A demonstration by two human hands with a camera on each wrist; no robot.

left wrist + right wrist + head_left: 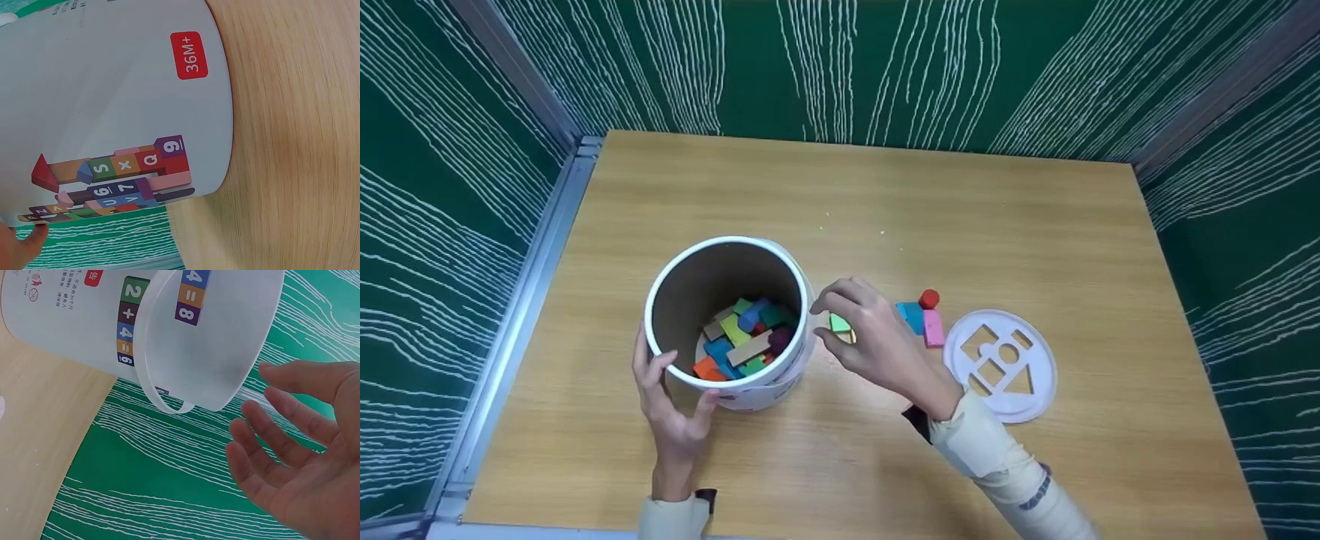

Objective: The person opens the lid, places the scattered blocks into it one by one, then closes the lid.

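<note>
A white bucket (765,397) of coloured wooden blocks (750,346) stands tilted toward the viewer in the head view. My left hand (671,424) holds it at the near left, thumb on the front and fingers along the side at the rim. Just right of the rim is my right hand (877,337), its fingers loosely bent and apart. Nothing shows between them in the right wrist view, where the bucket's white handle (145,343) hangs down. Below these fingers on the table lies a green block (838,323), partly covered by the hand.
Right of my right hand lie a blue block (910,316), a pink block (933,328) and a red block (930,299). Beside them is a white round lid (1044,375) with shaped holes. Green walls (825,75) with white lines enclose the wooden table (997,225).
</note>
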